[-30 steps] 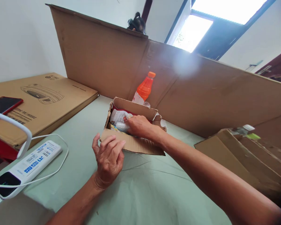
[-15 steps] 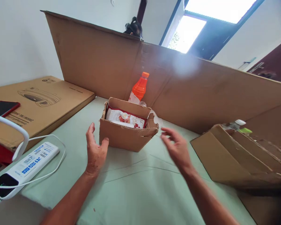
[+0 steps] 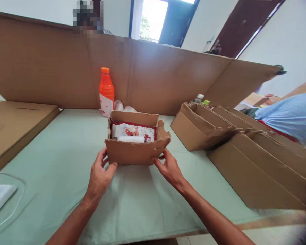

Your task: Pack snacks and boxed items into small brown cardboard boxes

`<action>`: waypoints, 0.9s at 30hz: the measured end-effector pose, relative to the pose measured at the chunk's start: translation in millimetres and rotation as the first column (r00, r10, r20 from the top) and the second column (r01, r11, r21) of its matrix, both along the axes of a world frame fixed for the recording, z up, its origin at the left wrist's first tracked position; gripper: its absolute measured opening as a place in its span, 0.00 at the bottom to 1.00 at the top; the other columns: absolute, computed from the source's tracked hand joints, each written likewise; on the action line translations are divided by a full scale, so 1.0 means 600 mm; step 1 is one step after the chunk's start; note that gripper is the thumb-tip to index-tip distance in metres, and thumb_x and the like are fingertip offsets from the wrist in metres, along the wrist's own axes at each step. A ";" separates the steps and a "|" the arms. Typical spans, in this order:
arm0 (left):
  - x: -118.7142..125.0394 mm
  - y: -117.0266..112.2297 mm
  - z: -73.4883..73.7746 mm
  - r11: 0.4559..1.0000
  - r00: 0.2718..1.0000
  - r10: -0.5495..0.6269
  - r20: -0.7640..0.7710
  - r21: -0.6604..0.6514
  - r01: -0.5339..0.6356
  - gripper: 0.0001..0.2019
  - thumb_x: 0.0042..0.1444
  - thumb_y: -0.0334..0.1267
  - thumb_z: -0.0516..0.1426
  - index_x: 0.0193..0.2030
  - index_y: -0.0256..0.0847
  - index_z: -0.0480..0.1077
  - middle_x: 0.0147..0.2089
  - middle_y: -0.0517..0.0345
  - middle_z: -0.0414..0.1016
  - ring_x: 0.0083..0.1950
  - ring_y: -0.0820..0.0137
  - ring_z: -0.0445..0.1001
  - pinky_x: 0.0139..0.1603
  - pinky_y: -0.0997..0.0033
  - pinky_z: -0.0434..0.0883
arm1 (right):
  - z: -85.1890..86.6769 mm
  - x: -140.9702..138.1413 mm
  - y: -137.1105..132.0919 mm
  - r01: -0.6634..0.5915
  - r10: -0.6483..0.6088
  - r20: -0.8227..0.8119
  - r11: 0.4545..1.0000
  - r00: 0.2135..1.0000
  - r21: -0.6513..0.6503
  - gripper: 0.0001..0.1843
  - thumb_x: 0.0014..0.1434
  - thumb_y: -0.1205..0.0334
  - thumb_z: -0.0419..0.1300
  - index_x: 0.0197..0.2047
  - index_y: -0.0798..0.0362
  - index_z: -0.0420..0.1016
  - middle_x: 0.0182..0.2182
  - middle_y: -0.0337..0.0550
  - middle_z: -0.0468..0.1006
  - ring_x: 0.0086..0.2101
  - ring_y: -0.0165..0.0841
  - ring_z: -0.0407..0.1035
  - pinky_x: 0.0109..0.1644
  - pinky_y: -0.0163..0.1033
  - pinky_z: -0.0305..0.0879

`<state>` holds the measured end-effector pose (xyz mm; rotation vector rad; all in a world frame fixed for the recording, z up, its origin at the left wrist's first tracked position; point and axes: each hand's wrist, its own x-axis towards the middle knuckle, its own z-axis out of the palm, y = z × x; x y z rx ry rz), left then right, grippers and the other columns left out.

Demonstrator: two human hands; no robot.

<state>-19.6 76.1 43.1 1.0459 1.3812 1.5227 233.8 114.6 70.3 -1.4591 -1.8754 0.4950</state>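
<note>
A small open cardboard box (image 3: 135,153) stands on the green-covered table in front of me. Inside it lie a white and red printed packet (image 3: 132,130) and a smooth white item (image 3: 131,139) whose kind I cannot make out. My left hand (image 3: 100,173) grips the box's lower left corner, thumb on the front face and fingers at the side. On the opposite side, my right hand (image 3: 169,166) holds the lower right corner in the same way. Just behind the box are an orange drink bottle (image 3: 106,92), upright, and clear plastic cups (image 3: 119,105).
Tall cardboard panels (image 3: 163,71) border the table's back. Several larger open cartons (image 3: 255,173) line the right side, one with bottles (image 3: 199,99) in it. A flat carton (image 3: 22,119) and a white power bank (image 3: 0,197) with a cable lie left. People are partly visible beyond.
Both hands have closed in from beside the box onto its lower corners. The box now sits squarer to me. My view has turned right, showing more cartons.
</note>
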 end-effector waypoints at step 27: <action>0.050 -0.020 -0.004 0.957 0.964 -0.161 -0.212 -0.272 0.100 0.36 0.43 0.61 0.67 0.53 0.40 0.70 0.43 0.50 0.80 0.44 0.59 0.79 0.45 0.62 0.77 | -0.081 0.148 -0.114 -0.147 0.174 -0.231 0.980 0.957 0.131 0.69 0.47 0.40 0.73 0.77 0.46 0.33 0.74 0.56 0.48 0.70 0.54 0.49 0.71 0.60 0.54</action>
